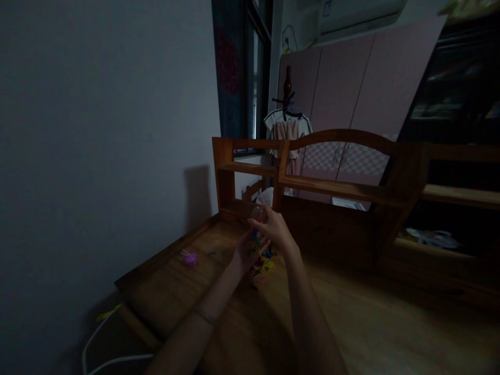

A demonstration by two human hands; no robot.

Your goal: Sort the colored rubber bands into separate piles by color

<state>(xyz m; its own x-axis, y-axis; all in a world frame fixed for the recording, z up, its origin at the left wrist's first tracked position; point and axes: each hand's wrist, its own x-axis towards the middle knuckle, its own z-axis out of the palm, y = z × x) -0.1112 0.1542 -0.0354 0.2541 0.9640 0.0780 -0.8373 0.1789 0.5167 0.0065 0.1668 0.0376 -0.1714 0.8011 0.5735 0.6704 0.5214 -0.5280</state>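
A small clear round container (258, 212) is in the grip of my right hand (275, 229), thumb and fingers around it, raised over the table. Just below it, my left hand (244, 252) is held palm up with its fingers stretched out toward the right. Small colourful loops, like rubber bands (265, 266), lie in a heap right by the left fingers, mostly yellow with some blue and dark ones. In the dim light I cannot make out whether any of them rest in the left palm. A purple toy-like piece (190, 259) lies to the left.
The wooden tabletop (371, 317) meets a wall (117, 130) on the left. Along its back stands a wooden shelf rack (336, 188). White cable (117, 358) hangs by the near left corner. Beyond are hanging clothes (288, 125) and a pink wardrobe (347, 94).
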